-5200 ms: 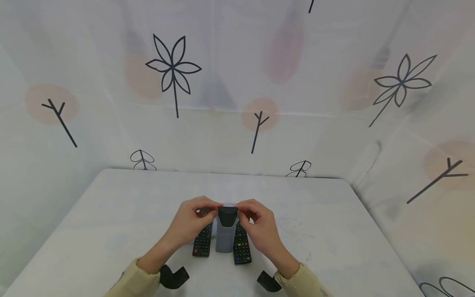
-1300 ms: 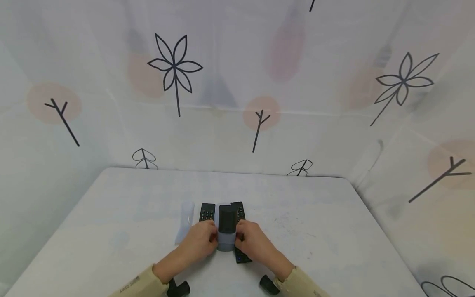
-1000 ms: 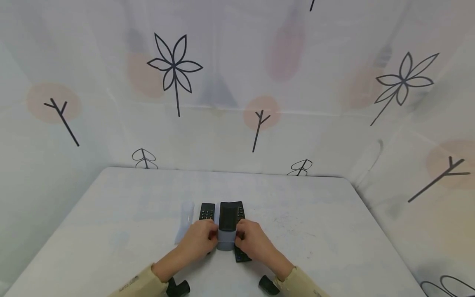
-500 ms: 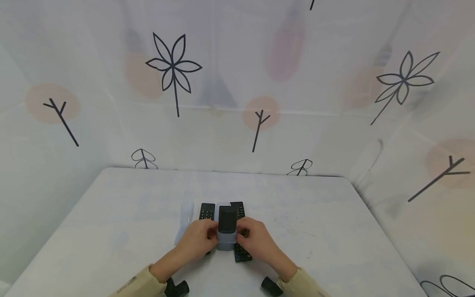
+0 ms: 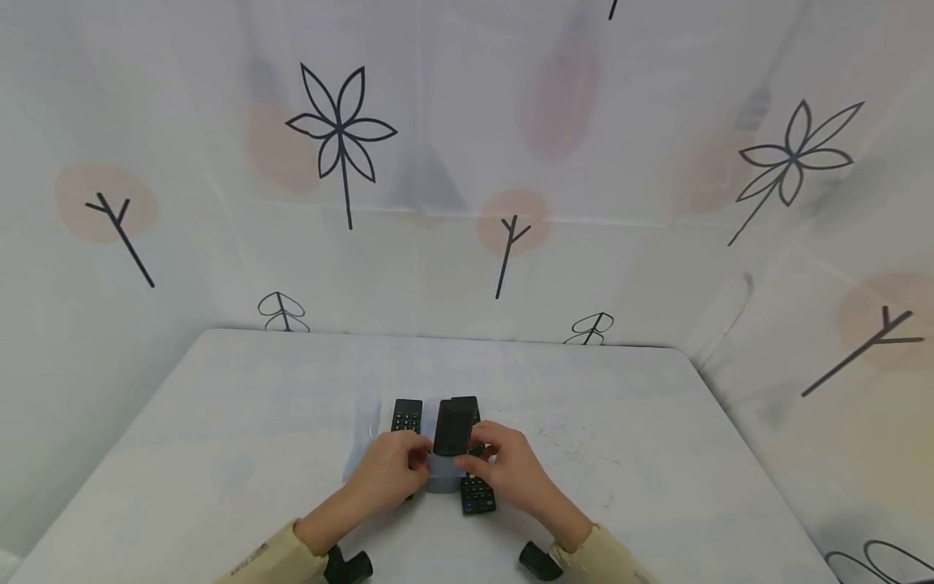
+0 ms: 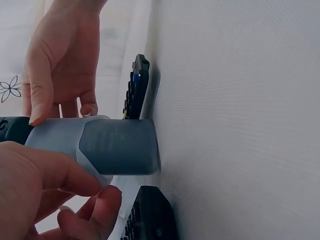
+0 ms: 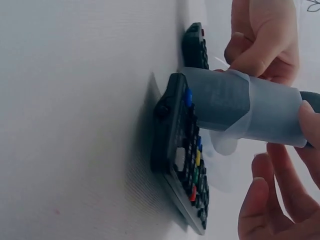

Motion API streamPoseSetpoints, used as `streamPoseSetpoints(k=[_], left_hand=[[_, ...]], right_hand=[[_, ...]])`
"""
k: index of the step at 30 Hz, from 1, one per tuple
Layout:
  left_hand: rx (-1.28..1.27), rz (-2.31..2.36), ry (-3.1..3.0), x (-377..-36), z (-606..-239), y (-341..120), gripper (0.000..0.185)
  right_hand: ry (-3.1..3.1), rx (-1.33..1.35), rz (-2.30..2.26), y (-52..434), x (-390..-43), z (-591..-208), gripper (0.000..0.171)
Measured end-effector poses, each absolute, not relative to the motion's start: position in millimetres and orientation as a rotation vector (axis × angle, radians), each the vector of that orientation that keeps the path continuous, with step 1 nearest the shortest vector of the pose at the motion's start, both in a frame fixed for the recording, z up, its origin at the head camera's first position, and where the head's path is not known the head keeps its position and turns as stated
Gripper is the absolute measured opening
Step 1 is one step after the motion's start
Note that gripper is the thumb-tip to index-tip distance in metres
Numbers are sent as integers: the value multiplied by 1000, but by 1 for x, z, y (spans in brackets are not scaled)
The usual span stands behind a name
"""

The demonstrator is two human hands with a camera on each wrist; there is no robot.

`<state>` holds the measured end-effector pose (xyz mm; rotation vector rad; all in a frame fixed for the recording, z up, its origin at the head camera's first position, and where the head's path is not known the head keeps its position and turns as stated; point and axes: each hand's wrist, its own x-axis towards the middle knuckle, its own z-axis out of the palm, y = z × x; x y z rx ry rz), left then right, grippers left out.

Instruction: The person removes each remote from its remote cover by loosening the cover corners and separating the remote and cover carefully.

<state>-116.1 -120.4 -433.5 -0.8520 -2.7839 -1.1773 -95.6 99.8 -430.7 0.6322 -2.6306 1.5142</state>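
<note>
A smooth black oblong device (image 5: pixel 454 426) stands on end on the table, its kind unclear, its top leaning right. A translucent grey-blue sleeve (image 6: pixel 57 137) wraps its lower part, with a flap edge crossing it at a slant. My left hand (image 5: pixel 390 470) pinches the sleeve at its left side, thumb and forefinger by the flap. On the other side, my right hand (image 5: pixel 514 470) holds the upper edge of the sleeve against the black device between thumb and forefinger; its other fingers (image 7: pixel 255 200) curl away from it. The black device's far side is hidden.
Black remote controls lie on either side: one (image 5: pixel 406 414) partly under my left hand, another (image 5: pixel 477 495) beside my right. Clear plastic film (image 5: pixel 362 434) lies left of them. The white table (image 5: pixel 620 405) meets a patterned cloth wall (image 5: pixel 452 268) behind.
Both hands have come down the device from its top over the last seconds. Lately the black top tips to the right, and the right thumb and forefinger have shifted onto its edge.
</note>
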Motion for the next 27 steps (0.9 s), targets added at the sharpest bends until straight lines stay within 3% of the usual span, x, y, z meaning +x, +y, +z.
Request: streamPoseSetpoints(k=[22, 27], left_hand=[[-871, -1209, -2830, -116, -432, -124, 16], [-885, -1209, -2805, -116, -432, -122, 15]], right_hand=[[-2733, 624, 1470, 95, -100, -422, 13], [-2602, 613, 1576, 95, -98, -423, 20]])
